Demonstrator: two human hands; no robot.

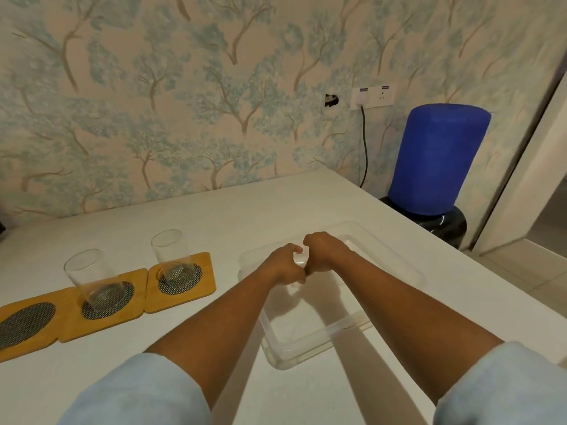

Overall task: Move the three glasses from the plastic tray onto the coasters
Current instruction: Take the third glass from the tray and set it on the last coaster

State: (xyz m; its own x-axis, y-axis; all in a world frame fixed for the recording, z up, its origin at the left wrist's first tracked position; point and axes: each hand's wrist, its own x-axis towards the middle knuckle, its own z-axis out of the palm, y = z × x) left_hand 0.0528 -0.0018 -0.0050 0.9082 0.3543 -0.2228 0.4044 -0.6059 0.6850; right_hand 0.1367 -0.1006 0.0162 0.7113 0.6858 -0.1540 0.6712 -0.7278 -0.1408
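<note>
Three wooden coasters with dark mesh centres lie in a row on the white table. A clear glass [171, 256] stands on the right coaster [202, 265], and another glass [92, 280] stands on the middle coaster [135, 280]. The left coaster [27, 320] bears nothing. Over the clear plastic tray [399, 268], my left hand [287, 265] and my right hand [322, 251] both close around the third glass [300, 259], which is mostly hidden between my fingers.
A blue-covered water bottle [438, 157] stands on a black dispenser past the table's right edge. A cable hangs from the wall socket [372, 95]. The patterned wall borders the table's far side.
</note>
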